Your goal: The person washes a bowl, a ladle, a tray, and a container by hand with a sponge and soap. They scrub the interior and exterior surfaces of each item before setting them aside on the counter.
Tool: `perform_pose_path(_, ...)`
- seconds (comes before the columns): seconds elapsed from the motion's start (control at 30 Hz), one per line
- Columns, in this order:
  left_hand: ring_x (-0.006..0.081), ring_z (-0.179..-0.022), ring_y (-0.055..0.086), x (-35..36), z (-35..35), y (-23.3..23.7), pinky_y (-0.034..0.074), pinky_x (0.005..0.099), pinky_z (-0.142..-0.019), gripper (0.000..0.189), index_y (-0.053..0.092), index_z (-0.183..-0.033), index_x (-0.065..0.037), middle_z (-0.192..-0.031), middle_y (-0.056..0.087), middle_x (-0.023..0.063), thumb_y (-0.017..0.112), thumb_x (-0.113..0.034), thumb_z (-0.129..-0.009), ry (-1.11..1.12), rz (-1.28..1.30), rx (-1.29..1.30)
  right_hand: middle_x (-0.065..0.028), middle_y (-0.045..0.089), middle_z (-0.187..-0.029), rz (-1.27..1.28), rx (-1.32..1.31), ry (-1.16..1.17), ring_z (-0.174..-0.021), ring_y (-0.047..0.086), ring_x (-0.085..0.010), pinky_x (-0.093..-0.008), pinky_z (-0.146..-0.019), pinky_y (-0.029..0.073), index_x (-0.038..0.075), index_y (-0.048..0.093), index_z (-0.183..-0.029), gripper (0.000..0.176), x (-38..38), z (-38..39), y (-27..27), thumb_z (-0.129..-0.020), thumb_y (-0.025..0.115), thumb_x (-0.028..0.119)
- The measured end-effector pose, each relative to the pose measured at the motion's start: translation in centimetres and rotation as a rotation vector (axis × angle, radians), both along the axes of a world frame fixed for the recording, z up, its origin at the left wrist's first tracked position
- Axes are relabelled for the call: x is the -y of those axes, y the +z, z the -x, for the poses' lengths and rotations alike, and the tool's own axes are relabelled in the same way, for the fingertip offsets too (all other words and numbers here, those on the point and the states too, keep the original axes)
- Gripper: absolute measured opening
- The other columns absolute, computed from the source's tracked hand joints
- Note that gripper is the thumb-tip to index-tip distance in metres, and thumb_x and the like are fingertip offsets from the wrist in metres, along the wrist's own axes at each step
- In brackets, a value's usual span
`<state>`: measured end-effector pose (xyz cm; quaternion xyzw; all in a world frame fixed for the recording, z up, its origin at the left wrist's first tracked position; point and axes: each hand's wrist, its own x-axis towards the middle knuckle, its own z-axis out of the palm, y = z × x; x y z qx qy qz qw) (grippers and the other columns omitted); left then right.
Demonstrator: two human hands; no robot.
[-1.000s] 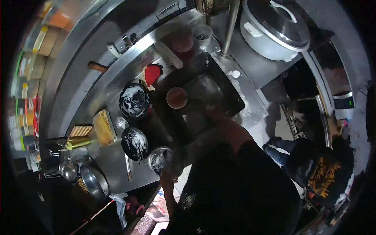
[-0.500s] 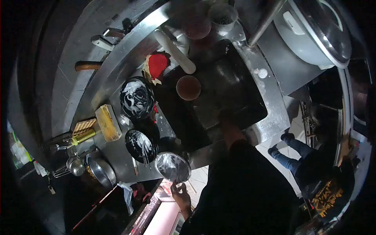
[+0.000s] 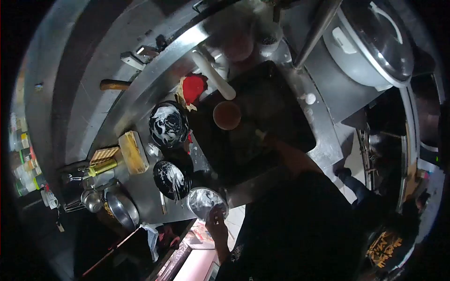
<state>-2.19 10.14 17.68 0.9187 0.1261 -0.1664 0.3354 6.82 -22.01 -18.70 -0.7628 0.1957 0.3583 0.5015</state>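
At the counter's front edge, my left hand (image 3: pixel 216 225) has its fingers over the near rim of a metal bowl (image 3: pixel 194 204) with white suds inside, apparently gripping it. My right hand (image 3: pixel 272 140) reaches down into the dark sink (image 3: pixel 304 124). A small pale thing (image 3: pixel 260 134) shows at its fingertips; shadow hides what it is. A round reddish-brown container (image 3: pixel 227 115) sits in the sink under a pale spout (image 3: pixel 213 75). Two sudsy black bowls (image 3: pixel 161 126) stand on the counter left of the sink, the nearer one with fork-like utensils (image 3: pixel 177 187) in it.
A red cloth-like item (image 3: pixel 193 89) lies beside the spout. Further left are a yellowish rectangular container (image 3: pixel 133 152), a steel pan (image 3: pixel 123 206) and knife handles (image 3: pixel 133 61). A large lidded pot (image 3: pixel 351 51) stands at right. Another person (image 3: pixel 382 248) is at lower right.
My left hand has moved up, its fingers now reaching over the bowl's rim. My right hand has shifted within the sink, and a pale thing now shows there. The view has tilted slightly.
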Motion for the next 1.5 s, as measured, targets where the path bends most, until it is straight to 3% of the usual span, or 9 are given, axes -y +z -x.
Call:
perform_pose_path(0.17,0.0248,-0.092,0.065,2.1,-3.2,-1.2,0.052,0.0368,-0.073,0.028,0.06,-0.118,-0.001,-0.102,0.066,0.0137,0.052,-0.016,-0.096,-0.512,0.046,0.245,-0.0142,0.066,-0.1,-0.388,0.002,0.036,-0.088,0.066,-0.0268,-0.039,-0.074,0.054,0.007,0.063,-0.107,0.049,5.8,0.5,3.8,-0.071,0.082,0.034)
perform_pose_path(0.33,0.0258,-0.095,0.063,1.9,-6.5,-11.1,0.052,0.0367,-0.078,0.037,0.055,-0.124,-0.004,-0.101,0.064,0.0095,0.047,-0.03,-0.099,-0.433,0.448,0.095,-0.0095,0.066,-0.099,-0.161,0.523,0.512,-0.091,0.065,-0.0224,-0.0387,-0.076,0.054,0.008,0.063,-0.107,0.042,10.6,2.9,20.8,-0.076,0.078,0.032)
perform_pose_path(0.47,0.0235,-0.091,0.063,8.8,-11.0,-6.0,0.052,0.0352,-0.079,0.037,0.057,-0.121,-0.007,-0.099,0.064,0.0073,0.049,-0.035,-0.098,-0.443,0.683,0.143,-0.0073,0.065,-0.099,-1.004,0.032,-0.164,-0.093,0.064,-0.0216,-0.0362,-0.079,0.053,0.008,0.063,-0.107,0.039,8.9,9.2,10.7,-0.078,0.076,0.03)
perform_pose_path(0.6,0.0204,-0.086,0.062,12.5,-12.0,-1.0,0.052,0.0335,-0.077,0.037,0.058,-0.117,-0.008,-0.097,0.064,0.0057,0.051,-0.038,-0.097,-0.349,0.786,0.024,-0.0081,0.064,-0.103,-0.544,0.355,-0.094,-0.097,0.063,-0.0221,-0.0346,-0.082,0.052,0.007,0.061,-0.112,0.042,5.4,9.8,19.9,-0.078,0.076,0.027)
perform_pose_path(0.7,0.0192,-0.083,0.061,7.6,-12.2,-9.1,0.05,0.0342,-0.075,0.037,0.058,-0.116,-0.006,-0.094,0.063,0.0053,0.051,-0.037,-0.097,-0.377,0.609,-0.053,-0.0103,0.063,-0.109,-0.093,0.528,-0.131,-0.101,0.062,-0.0228,-0.0359,-0.086,0.051,0.005,0.058,-0.118,0.049,3.8,9.6,29.6,-0.078,0.075,0.029)
perform_pose_path(0.93,0.0245,-0.086,0.057,9.2,-11.7,-6.7,0.045,0.0422,-0.072,0.035,0.055,-0.116,0.002,-0.092,0.061,0.0142,0.042,-0.026,-0.1,-0.21,0.325,0.05,-0.0171,0.056,-0.126,0.573,1.004,-0.247,-0.118,0.052,-0.0378,-0.0491,-0.099,0.043,0.003,0.049,-0.131,0.074,-0.1,4.4,34.2,-0.073,0.078,0.039)
perform_pose_path(1.17,0.035,-0.084,0.06,5.9,-12.8,-13.0,0.046,0.0446,-0.071,0.027,0.056,-0.115,-0.001,-0.09,0.061,0.0222,0.042,-0.012,-0.096,-0.071,0.477,0.329,-0.0237,0.051,-0.13,0.738,1.067,0.465,-0.122,0.046,-0.0416,-0.0703,-0.096,0.03,0.006,0.052,-0.132,0.058,-7.8,2.2,27.8,-0.08,0.062,0.031)
perform_pose_path(1.37,0.0388,-0.079,0.061,4.8,-12.7,-12.8,0.048,0.0453,-0.068,0.03,0.058,-0.117,-0.001,-0.085,0.062,0.0217,0.043,-0.007,-0.092,-0.378,-0.031,0.466,-0.0165,0.063,-0.11,0.255,0.77,0.653,-0.104,0.06,-0.0337,-0.0515,-0.085,0.047,0.008,0.062,-0.116,0.04,-5.2,1.4,35.7,-0.081,0.06,0.027)
perform_pose_path(1.5,0.0405,-0.083,0.062,9.6,-11.6,-8.1,0.049,0.0476,-0.069,0.035,0.057,-0.119,0.001,-0.094,0.063,0.0242,0.045,-0.002,-0.086,-0.491,-0.048,0.535,-0.0145,0.066,-0.102,0.575,0.761,0.351,-0.092,0.064,-0.0323,-0.047,-0.08,0.049,0.009,0.065,-0.106,0.031,-2.5,-4.9,27.2,-0.083,0.06,0.03)
